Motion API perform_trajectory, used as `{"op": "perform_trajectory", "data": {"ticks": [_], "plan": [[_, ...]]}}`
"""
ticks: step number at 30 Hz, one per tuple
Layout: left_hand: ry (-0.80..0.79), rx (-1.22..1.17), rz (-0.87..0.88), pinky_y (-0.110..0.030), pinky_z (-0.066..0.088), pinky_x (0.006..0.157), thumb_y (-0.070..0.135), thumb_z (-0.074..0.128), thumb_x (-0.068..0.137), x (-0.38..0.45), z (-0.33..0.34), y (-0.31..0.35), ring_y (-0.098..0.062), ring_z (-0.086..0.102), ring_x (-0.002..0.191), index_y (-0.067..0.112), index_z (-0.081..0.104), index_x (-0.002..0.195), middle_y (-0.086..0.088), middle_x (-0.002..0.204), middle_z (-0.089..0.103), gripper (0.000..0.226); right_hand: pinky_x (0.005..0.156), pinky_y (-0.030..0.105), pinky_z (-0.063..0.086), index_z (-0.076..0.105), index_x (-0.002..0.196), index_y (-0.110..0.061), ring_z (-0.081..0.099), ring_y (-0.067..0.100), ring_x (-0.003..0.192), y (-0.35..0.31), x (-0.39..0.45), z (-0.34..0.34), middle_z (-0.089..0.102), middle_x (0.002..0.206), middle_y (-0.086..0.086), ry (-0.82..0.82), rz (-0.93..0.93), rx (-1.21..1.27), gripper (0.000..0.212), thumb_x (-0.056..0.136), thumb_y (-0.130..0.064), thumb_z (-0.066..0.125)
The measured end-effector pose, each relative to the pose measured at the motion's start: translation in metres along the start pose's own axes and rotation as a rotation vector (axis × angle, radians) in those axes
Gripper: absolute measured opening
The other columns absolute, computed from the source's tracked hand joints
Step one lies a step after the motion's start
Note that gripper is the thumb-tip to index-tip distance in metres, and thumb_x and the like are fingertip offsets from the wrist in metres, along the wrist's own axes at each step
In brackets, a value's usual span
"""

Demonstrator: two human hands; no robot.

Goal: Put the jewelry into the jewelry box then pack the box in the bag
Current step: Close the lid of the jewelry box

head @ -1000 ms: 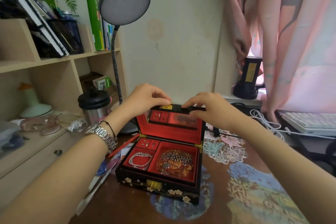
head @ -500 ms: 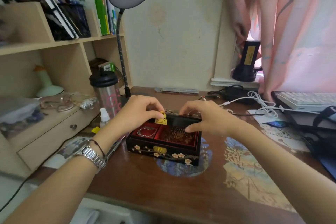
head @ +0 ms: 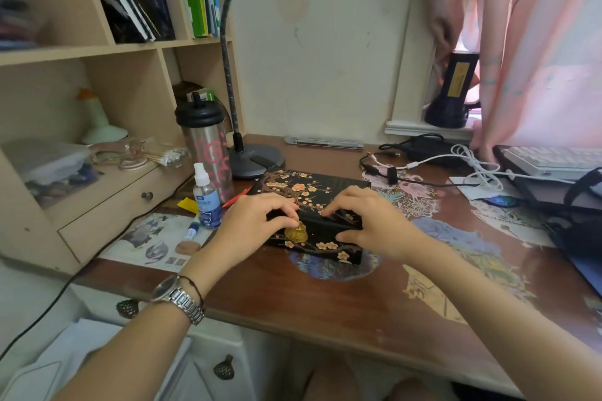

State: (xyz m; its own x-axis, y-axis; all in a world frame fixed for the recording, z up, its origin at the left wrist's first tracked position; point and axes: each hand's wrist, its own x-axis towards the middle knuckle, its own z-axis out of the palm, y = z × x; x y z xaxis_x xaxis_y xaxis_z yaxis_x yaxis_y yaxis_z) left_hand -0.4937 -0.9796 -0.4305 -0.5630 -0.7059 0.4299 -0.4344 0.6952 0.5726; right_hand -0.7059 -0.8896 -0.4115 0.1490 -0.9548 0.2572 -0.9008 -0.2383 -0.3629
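Two hands on closed jewelry box (head: pixel 312 192), box on bench (head: pixel 325 303). Left hand (head: pixel 250 228) pinches gold clasp (head: pixel 295 233); right hand (head: pixel 368 225) clamped over lid front edge.

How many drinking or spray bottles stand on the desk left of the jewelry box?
2: a steel tumbler with a black lid by the lamp base, and a small spray bottle just in front of it. Others may be hidden.

1. Bare desk (head: pixel 325 303) lies open in the lower centre of the frame.
2. Spray bottle (head: pixel 206 197) and tumbler (head: pixel 207 148) crowd the jewelry box (head: pixel 312 205) at centre left.
3. White cables (head: pixel 472 163) and a black bag (head: pixel 576 215) block the right.
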Motion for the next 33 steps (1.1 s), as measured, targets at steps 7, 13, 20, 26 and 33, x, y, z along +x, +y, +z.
{"op": "perform_trajectory", "data": {"ticks": [7, 13, 20, 26, 33], "plan": [[-0.067, -0.068, 0.054, -0.039, 0.038, 0.105, 0.034, 0.069, 0.078, -0.007, -0.002, -0.007, 0.009, 0.051, 0.113, 0.035, 0.074, 0.082, 0.021, 0.11, 0.065, 0.006, 0.097, 0.043, 0.042, 0.065, 0.112, -0.027, 0.048, 0.018, 0.109, 0.002, 0.0, 0.004, 0.056, 0.116, -0.004, 0.029, 0.015, 0.029, 0.04, 0.075, -0.016, 0.076], [-0.11, -0.054, 0.032, -0.033, 0.041, 0.101, 0.035, 0.079, 0.067, -0.011, -0.004, -0.01, 0.006, 0.045, 0.121, 0.043, 0.064, 0.099, 0.022, 0.124, 0.057, 0.036, 0.096, 0.045, 0.043, 0.066, 0.111, -0.026, 0.05, 0.02, 0.109, 0.004, 0.001, 0.006, 0.057, 0.115, -0.003, 0.04, 0.007, 0.039, 0.04, 0.074, -0.015, 0.077], [-0.023, 0.158, 0.114, -0.027, 0.036, 0.096, 0.028, 0.078, 0.07, -0.019, 0.015, -0.011, 0.002, 0.037, 0.12, 0.039, 0.045, 0.125, 0.019, 0.125, 0.046, 0.065, 0.096, 0.046, 0.044, 0.065, 0.111, -0.027, 0.05, 0.021, 0.108, 0.005, 0.002, 0.007, 0.057, 0.115, -0.002, 0.039, 0.0, 0.049, 0.041, 0.074, -0.015, 0.077], [-0.007, 0.209, 0.144, -0.032, 0.035, 0.097, 0.033, 0.076, 0.071, -0.017, 0.019, -0.011, -0.005, 0.039, 0.116, 0.034, 0.046, 0.127, 0.012, 0.122, 0.048, 0.064, 0.097, 0.045, 0.042, 0.064, 0.112, -0.029, 0.048, 0.02, 0.109, 0.007, 0.0, 0.008, 0.057, 0.116, -0.003, 0.06, -0.007, 0.049, 0.041, 0.075, -0.016, 0.076], [0.243, -0.087, 0.012, -0.025, 0.037, 0.098, 0.04, 0.057, 0.086, -0.012, 0.009, -0.011, 0.001, 0.046, 0.115, 0.033, 0.056, 0.116, 0.016, 0.118, 0.054, 0.03, 0.094, 0.032, 0.043, 0.062, 0.112, -0.032, 0.049, 0.014, 0.109, 0.011, 0.0, 0.005, 0.054, 0.116, -0.007, 0.003, -0.011, 0.11, 0.032, 0.08, -0.033, 0.07]]}}
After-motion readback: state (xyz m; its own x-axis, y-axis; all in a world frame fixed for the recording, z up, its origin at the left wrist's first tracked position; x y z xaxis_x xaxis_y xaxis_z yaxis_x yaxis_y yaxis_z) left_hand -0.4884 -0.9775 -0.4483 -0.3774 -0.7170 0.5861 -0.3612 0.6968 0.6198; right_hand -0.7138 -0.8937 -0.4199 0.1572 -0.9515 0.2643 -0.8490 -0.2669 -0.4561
